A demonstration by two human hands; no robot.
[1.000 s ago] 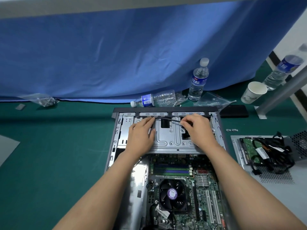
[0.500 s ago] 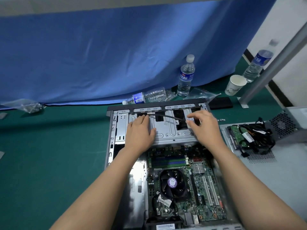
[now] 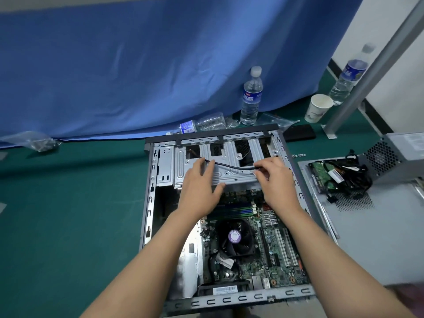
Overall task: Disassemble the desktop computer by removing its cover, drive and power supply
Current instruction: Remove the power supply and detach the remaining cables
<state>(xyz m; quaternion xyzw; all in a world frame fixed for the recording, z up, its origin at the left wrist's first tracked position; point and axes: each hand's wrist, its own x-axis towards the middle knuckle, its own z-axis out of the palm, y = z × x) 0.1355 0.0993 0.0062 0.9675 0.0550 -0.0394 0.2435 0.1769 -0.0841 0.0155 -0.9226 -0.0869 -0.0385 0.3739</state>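
The open desktop case [image 3: 149,203] lies flat on the green mat, its motherboard and CPU fan [image 3: 235,236] exposed. At its far end sits a silver drive cage [image 3: 226,157], its near edge tilted up a little. My left hand [image 3: 199,189] rests on the cage's near edge, thumb under it. My right hand [image 3: 276,180] pinches the right end of a black cable [image 3: 231,166] that runs across the cage to my left fingers. To the right, the grey cover [image 3: 376,244] lies flat with a hard drive [image 3: 321,173] and the power supply [image 3: 394,157] with its cable bundle on it.
A blue cloth hangs behind the case. Water bottles [image 3: 251,97] stand and lie at the back, with a paper cup [image 3: 317,107], a black phone [image 3: 300,132] and a metal post [image 3: 371,70]. Small screws [image 3: 298,155] lie right of the case. A plastic bag [image 3: 39,141] sits far left.
Both hands have drawn back toward me along the drive cage. The cage's near edge has lifted, and the camera view has shifted to the right.
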